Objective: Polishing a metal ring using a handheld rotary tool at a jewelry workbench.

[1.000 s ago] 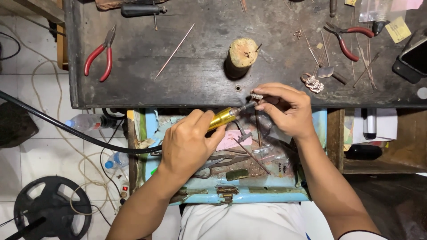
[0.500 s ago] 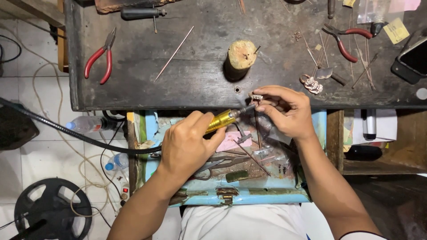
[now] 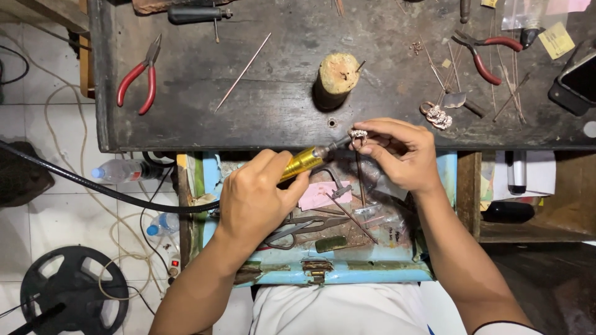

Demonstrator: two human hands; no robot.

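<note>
While left fingers (image 3: 264,186) grip the yellow tool (image 3: 302,162), right fingers (image 3: 379,146) pinch a ring (image 3: 357,133) beside the wooden peg (image 3: 338,73).

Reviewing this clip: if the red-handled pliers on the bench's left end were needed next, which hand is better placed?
Probably the left hand. It is on the same side as the red-handled pliers, though it grips the yellow rotary handpiece. The right hand pinches the small ring further away.

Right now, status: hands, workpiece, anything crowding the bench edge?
Left hand grips yellow rotary handpiece, tip at the ring. Right hand pinches small ring at bench edge. Wooden peg just behind; nothing between tool and ring.
</note>
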